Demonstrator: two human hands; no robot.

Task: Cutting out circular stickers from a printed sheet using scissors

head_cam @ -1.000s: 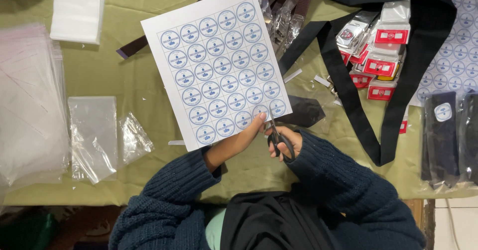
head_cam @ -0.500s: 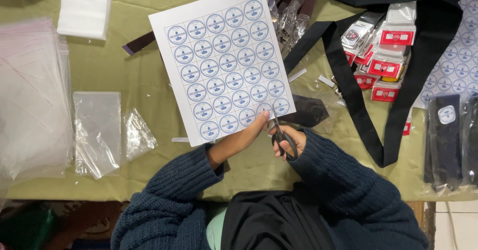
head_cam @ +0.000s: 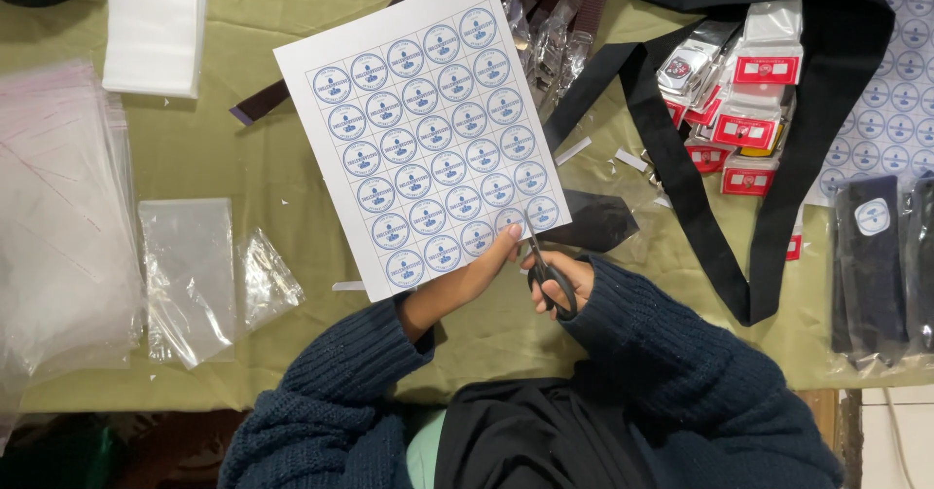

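Here, the left hand is pinching the near edge of the sticker sheet, holding it above the worktop's near edge, long axis slanting away. Just beside it, the right hand is gripping black scissors, blades entering that edge.

1. Matt white paper in the sticker sheet, printed with smooth round blue-and-white labels, pinched at the near edge by the left hand.
2. Dark scissors in the right hand: blades apparently metal, handles smooth black plastic.
3. Chunky ribbed knit in the dark blue sleeves.
4. Matt olive cloth over the table.
5. Glossy, crinkled clear plastic in the bags at left.
6. Matt black woven fabric in the straps at right.
7. Shiny film wrap on the red-and-white packets far right.
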